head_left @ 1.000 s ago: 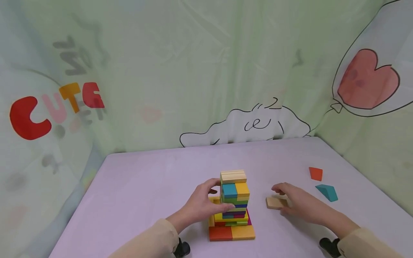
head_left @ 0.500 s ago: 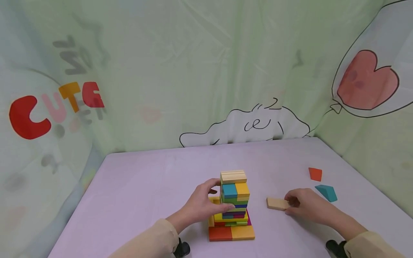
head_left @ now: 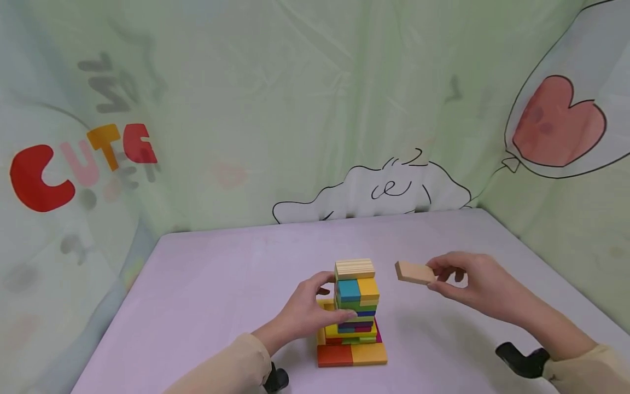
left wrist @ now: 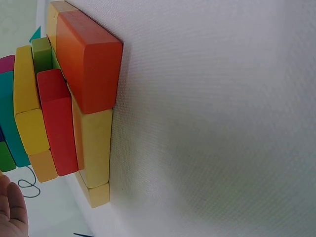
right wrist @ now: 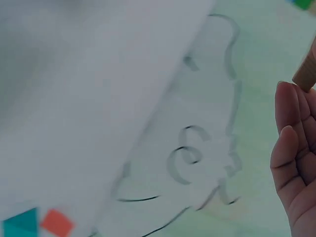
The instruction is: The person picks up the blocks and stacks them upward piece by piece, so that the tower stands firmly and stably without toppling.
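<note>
A stack of coloured wooden blocks (head_left: 355,309) stands on the lilac table (head_left: 221,284), topped by a plain wooden block (head_left: 354,268). My left hand (head_left: 310,312) grips the stack's left side at mid height, thumb and fingers curled round it. My right hand (head_left: 474,284) pinches a plain wooden block (head_left: 414,272) in the air, to the right of the stack's top and level with it. The left wrist view shows the stack's lowest blocks (left wrist: 74,103) close up. In the right wrist view a corner of the held block (right wrist: 307,74) shows above my fingers (right wrist: 296,163).
A green printed curtain (head_left: 315,109) walls the table at the back and on both sides. In the right wrist view a red block (right wrist: 57,222) and a teal block (right wrist: 19,224) lie on the table.
My right hand has lifted the plain block off the table and carried it up and left toward the stack's top. The left hand has stayed on the stack.
</note>
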{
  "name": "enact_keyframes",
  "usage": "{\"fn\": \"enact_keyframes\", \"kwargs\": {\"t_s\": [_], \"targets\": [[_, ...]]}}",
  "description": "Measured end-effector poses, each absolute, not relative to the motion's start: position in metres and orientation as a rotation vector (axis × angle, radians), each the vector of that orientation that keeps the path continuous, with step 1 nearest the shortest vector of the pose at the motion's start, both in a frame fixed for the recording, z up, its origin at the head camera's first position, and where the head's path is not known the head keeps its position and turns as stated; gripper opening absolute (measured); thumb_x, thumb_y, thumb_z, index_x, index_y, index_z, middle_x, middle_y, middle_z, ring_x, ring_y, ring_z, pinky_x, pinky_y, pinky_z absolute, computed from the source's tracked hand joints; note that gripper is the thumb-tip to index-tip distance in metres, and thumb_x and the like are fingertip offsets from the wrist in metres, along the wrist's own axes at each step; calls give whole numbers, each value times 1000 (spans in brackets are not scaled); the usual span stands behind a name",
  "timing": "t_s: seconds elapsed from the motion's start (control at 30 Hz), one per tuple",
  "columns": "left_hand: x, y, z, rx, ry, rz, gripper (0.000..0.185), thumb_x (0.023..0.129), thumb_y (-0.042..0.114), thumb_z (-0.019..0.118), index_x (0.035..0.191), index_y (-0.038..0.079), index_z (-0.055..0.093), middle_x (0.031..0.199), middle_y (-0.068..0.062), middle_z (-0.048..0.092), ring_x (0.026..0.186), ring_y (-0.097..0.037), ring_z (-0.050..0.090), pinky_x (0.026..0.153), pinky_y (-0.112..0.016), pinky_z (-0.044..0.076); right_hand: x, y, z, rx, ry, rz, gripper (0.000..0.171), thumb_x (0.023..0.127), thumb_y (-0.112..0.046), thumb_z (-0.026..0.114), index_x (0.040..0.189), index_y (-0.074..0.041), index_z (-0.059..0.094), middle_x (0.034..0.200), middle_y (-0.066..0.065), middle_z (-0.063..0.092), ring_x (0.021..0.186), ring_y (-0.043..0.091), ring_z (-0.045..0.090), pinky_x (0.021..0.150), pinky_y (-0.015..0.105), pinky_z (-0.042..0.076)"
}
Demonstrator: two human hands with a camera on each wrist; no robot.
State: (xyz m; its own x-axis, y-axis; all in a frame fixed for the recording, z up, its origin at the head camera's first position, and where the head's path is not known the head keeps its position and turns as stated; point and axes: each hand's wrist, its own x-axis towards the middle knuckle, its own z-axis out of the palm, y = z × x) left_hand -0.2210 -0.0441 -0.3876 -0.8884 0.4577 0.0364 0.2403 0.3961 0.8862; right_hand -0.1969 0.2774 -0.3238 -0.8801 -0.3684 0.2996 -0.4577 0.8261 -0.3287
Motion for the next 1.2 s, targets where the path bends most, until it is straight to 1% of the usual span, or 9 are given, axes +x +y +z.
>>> {"fn": "enact_keyframes", "kwargs": {"t_s": [0.13,0.27,0.4,0.57,0.77,1.2], "targets": [[-222,-45,-388,634,2436,1497,63,86,32,84,140,15,56,138,-5,61,129,-30,56,108,-50,52,-187,251,-298,742,-2723,549,31,79,-20,89,106,-15,75,91,-16,67,80,-4,54,65,18,49],[-222,-45,-389,638,2439,1492,63,86,31,83,140,15,56,138,-5,61,128,-29,56,107,-49,52,-183,227,-287,847,-2709,523,31,79,-23,89,105,-21,74,92,-20,64,82,-3,54,65,17,51],[-222,-46,-389,637,2433,1497,63,86,31,83,141,17,56,139,-4,61,128,-28,56,107,-49,52,-184,209,-286,927,-2701,444,30,79,-23,89,104,-20,73,93,-16,65,83,0,57,66,16,55],[-223,-46,-390,627,2425,1500,64,86,32,84,142,19,56,141,-3,60,129,-28,55,107,-49,52,-187,198,-287,959,-2702,417,31,79,-22,90,104,-18,73,94,-13,65,83,2,57,68,17,56],[-224,-46,-390,598,2432,1487,65,85,34,84,142,20,55,139,-1,61,129,-28,56,106,-50,52,-190,195,-288,955,-2721,423,32,79,-24,90,105,-18,73,94,-13,64,84,2,57,69,17,56],[-223,-46,-388,600,2423,1497,66,85,33,84,142,18,55,140,-4,60,129,-30,56,107,-52,51,-190,195,-289,914,-2754,454,34,78,-25,89,107,-17,73,95,-12,66,85,4,58,70,18,57]]}}
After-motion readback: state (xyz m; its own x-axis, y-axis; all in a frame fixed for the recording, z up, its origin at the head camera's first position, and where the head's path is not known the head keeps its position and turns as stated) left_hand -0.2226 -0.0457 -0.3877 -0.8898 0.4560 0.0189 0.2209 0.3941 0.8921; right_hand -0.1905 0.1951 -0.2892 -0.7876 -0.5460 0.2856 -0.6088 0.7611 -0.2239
